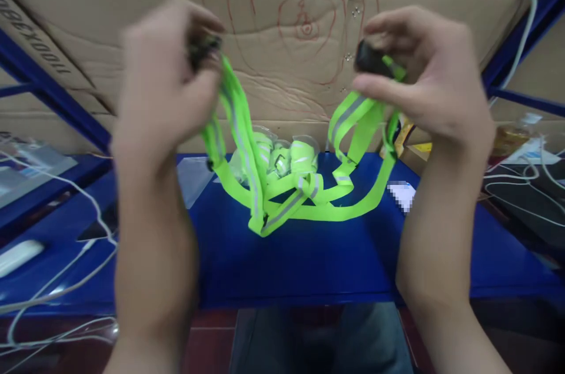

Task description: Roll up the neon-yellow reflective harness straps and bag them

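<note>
Both hands are raised above a blue shelf, each gripping a black buckle part of one neon-green reflective strap harness (286, 209). My left hand (163, 79) is closed around a dark buckle piece (205, 51), slightly blurred. Between thumb and fingers, my right hand (428, 70) pinches the other black buckle piece (374, 60). The straps, with grey reflective stripes, hang down from both hands and sag in loops over the shelf. Small black sliders sit along the webbing. The two buckle pieces are apart.
Rolled green straps in clear bags (282, 159) lie at the back of the blue shelf (300, 268). A clear plastic bag (194, 179) is left of them. White cables (57, 297) and a white mouse-like object (20, 256) lie left. Cardboard (282, 68) covers the back.
</note>
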The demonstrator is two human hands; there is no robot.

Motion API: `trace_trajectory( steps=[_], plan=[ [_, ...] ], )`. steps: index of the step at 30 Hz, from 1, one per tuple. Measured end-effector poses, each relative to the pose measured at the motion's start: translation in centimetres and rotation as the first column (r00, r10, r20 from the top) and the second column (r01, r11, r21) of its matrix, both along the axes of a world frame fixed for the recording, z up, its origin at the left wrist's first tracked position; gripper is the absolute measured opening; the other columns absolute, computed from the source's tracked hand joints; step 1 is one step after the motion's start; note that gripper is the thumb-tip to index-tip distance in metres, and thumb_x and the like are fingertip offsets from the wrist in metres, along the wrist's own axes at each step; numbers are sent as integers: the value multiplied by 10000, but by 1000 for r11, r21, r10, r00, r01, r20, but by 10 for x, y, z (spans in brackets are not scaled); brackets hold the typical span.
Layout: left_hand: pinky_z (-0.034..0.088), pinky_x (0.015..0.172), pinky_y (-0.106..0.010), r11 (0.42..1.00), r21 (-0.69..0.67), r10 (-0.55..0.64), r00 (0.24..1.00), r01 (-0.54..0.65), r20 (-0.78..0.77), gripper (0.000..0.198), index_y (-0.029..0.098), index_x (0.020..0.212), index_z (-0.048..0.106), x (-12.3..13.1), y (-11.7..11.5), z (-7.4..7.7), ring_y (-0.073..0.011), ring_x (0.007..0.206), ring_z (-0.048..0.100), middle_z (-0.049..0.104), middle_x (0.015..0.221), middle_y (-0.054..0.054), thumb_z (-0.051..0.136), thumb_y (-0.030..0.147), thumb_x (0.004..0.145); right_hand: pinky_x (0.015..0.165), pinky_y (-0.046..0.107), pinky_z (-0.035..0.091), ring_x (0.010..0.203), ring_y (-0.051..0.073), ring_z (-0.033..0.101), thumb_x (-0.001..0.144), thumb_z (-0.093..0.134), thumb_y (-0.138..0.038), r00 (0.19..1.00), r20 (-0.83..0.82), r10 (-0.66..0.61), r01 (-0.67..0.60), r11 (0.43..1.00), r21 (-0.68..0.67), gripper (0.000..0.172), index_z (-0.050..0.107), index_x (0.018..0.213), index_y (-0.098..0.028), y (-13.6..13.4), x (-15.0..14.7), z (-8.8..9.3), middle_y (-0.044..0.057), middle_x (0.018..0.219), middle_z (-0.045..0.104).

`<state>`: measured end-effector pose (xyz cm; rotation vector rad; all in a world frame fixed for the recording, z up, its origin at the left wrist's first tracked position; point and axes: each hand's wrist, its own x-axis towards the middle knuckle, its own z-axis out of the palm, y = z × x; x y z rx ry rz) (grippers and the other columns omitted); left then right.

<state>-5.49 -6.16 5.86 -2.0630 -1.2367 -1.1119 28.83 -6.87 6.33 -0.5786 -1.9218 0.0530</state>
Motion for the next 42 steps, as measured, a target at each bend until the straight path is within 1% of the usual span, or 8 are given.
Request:
trace_trajectory(
  steps=[6,11,16,21,30,33,37,42],
  plan=[
    [547,1120,-642,994,-68,-100,965,86,-241,468,163,1341,698,49,42,-31,-453,1343,575,647,1282,-190,644,62,887,1033,552,600,1099,361,770,766,980,-399,953,295,-71,100,992,-83,382,736,1024,-258,17,-42,-12,91,1135,829],
    [519,1166,-639,973,-41,-231,955,228,-184,382,236,1350,705,58,54,-49,-450,1410,549,663,1301,-155,676,148,980,1092,572,586,1151,383,773,775,992,-393,942,328,-69,114,986,-120,378,772,1063,-286,35,-42,-20,82,1200,845],
    [473,1243,-624,971,-86,-231,965,221,-128,495,242,1521,644,64,54,-53,-453,1490,525,656,1432,-177,698,204,1031,1130,564,580,1199,396,781,809,971,-398,928,353,-120,164,982,-97,366,796,1108,-276,34,-41,-21,79,1227,848],
    [492,1240,-571,981,-87,-189,964,176,-188,870,155,1824,268,77,42,-50,-414,1427,552,638,1494,-211,622,130,1030,1127,563,589,1217,409,781,838,937,-399,909,396,-133,190,976,-107,341,800,1127,-283,33,-48,-19,84,1230,849],
    [482,1231,-595,985,-122,-150,944,119,-295,1162,20,1831,64,84,33,-44,-439,1376,520,541,1550,-268,708,78,865,1107,533,591,1288,423,742,805,931,-349,908,378,-179,229,969,-92,617,687,1366,-269,32,-60,-27,114,1326,805],
    [456,1257,-622,952,-162,-296,921,260,-256,1225,-11,1829,91,74,37,-43,-451,1389,540,561,1538,-289,757,126,810,1107,531,587,1290,423,734,809,920,-335,915,382,-128,177,980,-95,833,561,1555,-244,37,-60,-32,129,1365,786],
    [410,1344,-593,782,-226,-585,809,581,56,1012,234,1766,422,50,41,-39,-432,1566,529,596,1658,-186,879,441,886,1163,534,561,1364,433,695,831,911,-364,928,342,-148,182,981,-70,983,459,1685,-187,33,-56,-28,166,1383,766],
    [671,954,-457,666,-286,-495,695,689,522,528,246,1195,827,37,39,-33,-385,1222,769,841,1178,-114,941,653,878,1220,558,535,1403,422,679,845,940,-440,929,354,-109,158,981,-114,929,509,1662,-345,17,-64,-20,106,1402,772]
  ],
)
